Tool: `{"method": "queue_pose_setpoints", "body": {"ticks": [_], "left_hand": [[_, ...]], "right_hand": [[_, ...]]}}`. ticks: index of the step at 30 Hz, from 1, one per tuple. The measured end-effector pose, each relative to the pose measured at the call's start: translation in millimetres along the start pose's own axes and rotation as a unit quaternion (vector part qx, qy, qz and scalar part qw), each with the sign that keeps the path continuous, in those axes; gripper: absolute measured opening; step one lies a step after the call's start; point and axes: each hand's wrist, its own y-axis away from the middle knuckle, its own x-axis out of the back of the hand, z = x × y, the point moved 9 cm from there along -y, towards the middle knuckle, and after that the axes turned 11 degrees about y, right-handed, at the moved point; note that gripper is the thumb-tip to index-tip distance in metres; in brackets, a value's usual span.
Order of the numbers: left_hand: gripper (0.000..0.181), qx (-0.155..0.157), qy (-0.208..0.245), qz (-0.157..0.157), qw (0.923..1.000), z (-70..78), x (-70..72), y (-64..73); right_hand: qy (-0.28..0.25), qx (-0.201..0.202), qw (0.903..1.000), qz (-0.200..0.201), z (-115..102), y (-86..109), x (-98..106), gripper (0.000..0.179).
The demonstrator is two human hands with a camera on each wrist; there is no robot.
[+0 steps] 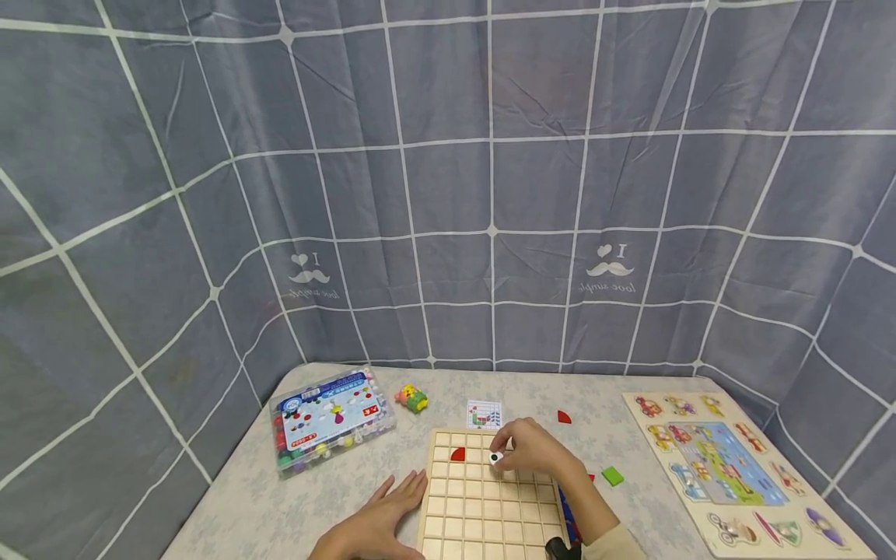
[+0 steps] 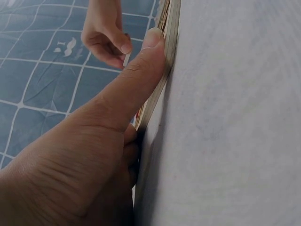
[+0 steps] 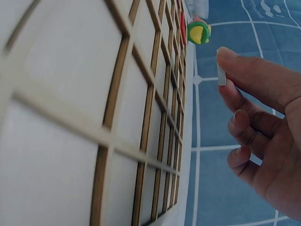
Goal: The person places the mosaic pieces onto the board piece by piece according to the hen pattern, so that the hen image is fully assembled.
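Observation:
A wooden grid board [image 1: 453,527] lies in front of me, with a red quarter-circle piece [image 1: 458,454] in one of its upper cells. My left hand [image 1: 378,517] rests at the board's left side, fingers spread. In the left wrist view its thumb [image 2: 136,70] presses along the board's edge. Over the board's upper part, my right hand [image 1: 532,451] pinches a small white square tile [image 1: 495,458] marked with a black dot. The right wrist view shows that tile [image 3: 221,74] edge-on between thumb and forefinger, apart from the grid, the other fingers loosely curled.
Behind the board lies a small pattern card [image 1: 484,414]. To the left are a clear bead box [image 1: 332,459] and a green-and-yellow toy [image 1: 411,399]. On the right lie a red quarter-circle [image 1: 564,417], a green square [image 1: 612,475] and a wooden picture puzzle [image 1: 700,505].

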Motion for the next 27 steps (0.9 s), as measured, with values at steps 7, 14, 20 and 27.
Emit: {"method": "queue_pose_setpoints", "body": {"ticks": [7,14,20,27], "left_hand": [[0.105,0.012,0.012,-0.008,0.9998,-2.9,-2.2,-0.9],[0.106,0.004,0.0,0.002,1.0,-3.8,-0.9,-0.2],[0.105,-0.02,-0.016,0.014,0.9996,0.2,0.0,2.0],[0.105,-0.022,-0.016,0.01,0.9996,1.0,0.0,2.8]], "right_hand": [[0.009,0.009,0.9999,-0.01,-10,-5.4,-3,0.016],[0.014,0.009,0.9998,-0.012,-18,-11.8,-9,0.016],[0.025,0.018,0.9988,-0.038,-29,-17.9,-25,0.015],[0.044,0.03,0.9978,-0.039,-41,-24.6,-33,0.015]]}}
